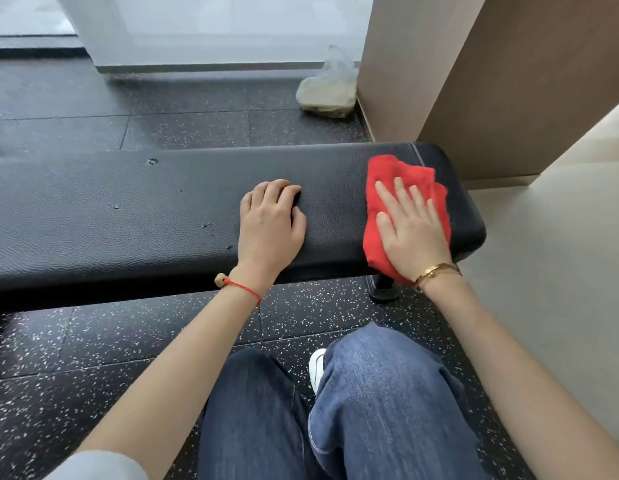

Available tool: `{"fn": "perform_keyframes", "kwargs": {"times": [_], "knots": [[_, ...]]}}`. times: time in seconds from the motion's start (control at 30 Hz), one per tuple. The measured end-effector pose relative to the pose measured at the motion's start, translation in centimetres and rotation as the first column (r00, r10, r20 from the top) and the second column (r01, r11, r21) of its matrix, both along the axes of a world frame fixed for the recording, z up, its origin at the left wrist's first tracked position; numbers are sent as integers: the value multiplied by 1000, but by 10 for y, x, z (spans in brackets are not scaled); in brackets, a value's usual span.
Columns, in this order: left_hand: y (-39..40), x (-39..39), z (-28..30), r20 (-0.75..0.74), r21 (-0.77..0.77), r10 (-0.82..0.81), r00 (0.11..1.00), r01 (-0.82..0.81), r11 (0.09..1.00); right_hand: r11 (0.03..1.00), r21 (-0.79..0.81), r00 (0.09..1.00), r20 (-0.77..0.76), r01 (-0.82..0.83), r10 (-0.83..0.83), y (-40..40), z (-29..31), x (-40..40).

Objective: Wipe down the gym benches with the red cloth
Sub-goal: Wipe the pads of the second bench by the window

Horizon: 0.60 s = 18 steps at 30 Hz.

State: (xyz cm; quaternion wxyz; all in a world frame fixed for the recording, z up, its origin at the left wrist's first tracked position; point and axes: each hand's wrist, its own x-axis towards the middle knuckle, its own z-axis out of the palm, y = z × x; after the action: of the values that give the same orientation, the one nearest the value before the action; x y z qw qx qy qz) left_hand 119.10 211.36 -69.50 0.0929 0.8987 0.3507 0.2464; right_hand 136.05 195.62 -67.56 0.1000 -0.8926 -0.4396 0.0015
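Left grip [271, 223] empty, fingers curled, knuckles down on black bench [128, 209] mid-pad. Right grip [413, 230] w/ flat palm, fingers spread, pressing red cloth [387, 181] onto bench's right end, cloth's near corner draping over front edge.

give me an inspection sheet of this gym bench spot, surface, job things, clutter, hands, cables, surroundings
surface: black padded bench, textured cover with several small nicks and dents along the top
job's things: red cloth, bunched, lying on the right end of the bench
clutter: tied plastic bag on the floor by the wall corner
grippers: right hand pressed flat on the cloth, fingers spread; left hand resting on bare bench, fingers curled, holding nothing
cables: nothing seen
surroundings: dark speckled rubber floor, tan wall to the right, glass panel behind
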Motion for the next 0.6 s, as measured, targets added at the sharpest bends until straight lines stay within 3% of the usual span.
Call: {"fn": "perform_keyframes", "kwargs": {"times": [0.17, 0.33, 0.47, 0.6], "knots": [[0, 1, -1, 0, 11, 7, 1000, -7, 1000, 965, -69, 967, -23, 253, -255, 18, 10, 55], [-1, 1, -3, 16, 16, 10, 1000, -11, 1000, 995, -84, 995, -72, 59, -65, 75, 15, 45], [0, 0, -2, 19, 17, 14, 1000, -14, 1000, 991, -54, 990, -71, -123, 119, 69, 9, 6], [2, -2, -4, 28, 22, 14, 1000, -15, 1000, 995, -9, 993, -54, -103, 102, 24, 2, -8]]}}
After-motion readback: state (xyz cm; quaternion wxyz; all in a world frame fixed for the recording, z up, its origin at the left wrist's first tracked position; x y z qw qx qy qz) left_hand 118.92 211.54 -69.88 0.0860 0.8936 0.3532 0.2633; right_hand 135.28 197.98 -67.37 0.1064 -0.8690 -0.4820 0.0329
